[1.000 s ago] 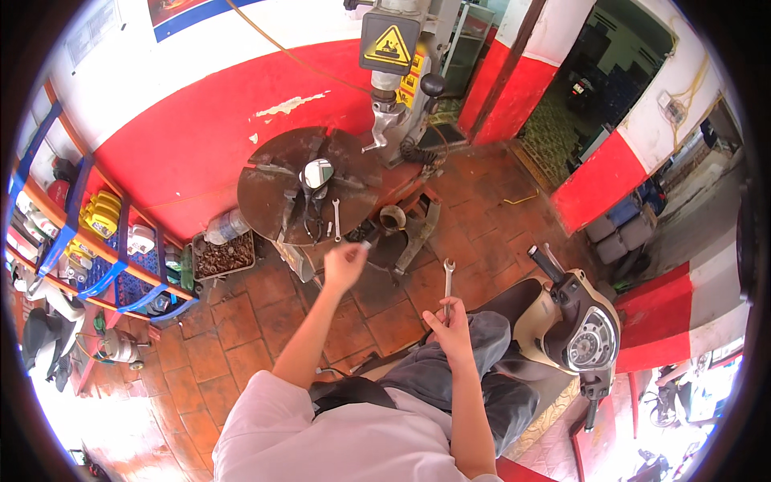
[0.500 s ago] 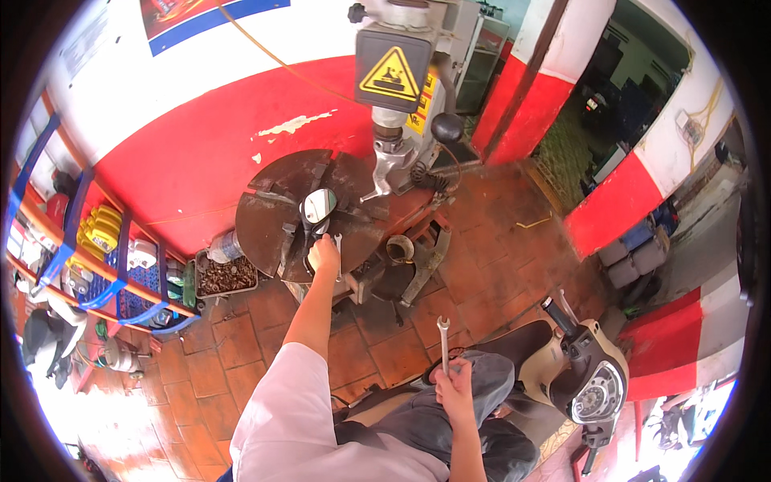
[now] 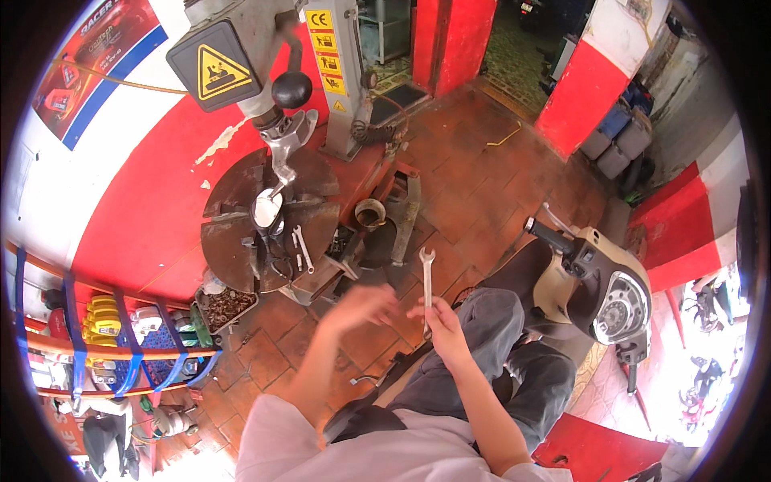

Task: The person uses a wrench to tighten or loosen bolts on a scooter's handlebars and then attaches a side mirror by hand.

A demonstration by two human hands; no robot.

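Observation:
My right hand [image 3: 443, 325] is closed round the lower part of a silver open-ended wrench [image 3: 428, 281], its jaw end pointing up. My left hand [image 3: 365, 307] hovers just left of it, smeared by motion, so its fingers do not show clearly and I see nothing in it. Beyond, on the round dark turntable [image 3: 233, 234] of a tyre-changing machine, lies a motorbike mirror [image 3: 267, 209] with a black stem. Beside the mirror rests another silver wrench [image 3: 303, 247]; a second slim tool seems to lie against it, but I cannot tell.
A beige and dark scooter [image 3: 594, 289] stands at my right, its seat beneath my legs. The machine's metal arm [image 3: 281, 157] hangs over the turntable. A tray of small rusty parts [image 3: 229, 309] and a rack with blue straps [image 3: 120, 349] are at the left.
My left hand has come back from the turntable to beside my right hand. The view has swung right, and the wrench in my right hand stays held upright.

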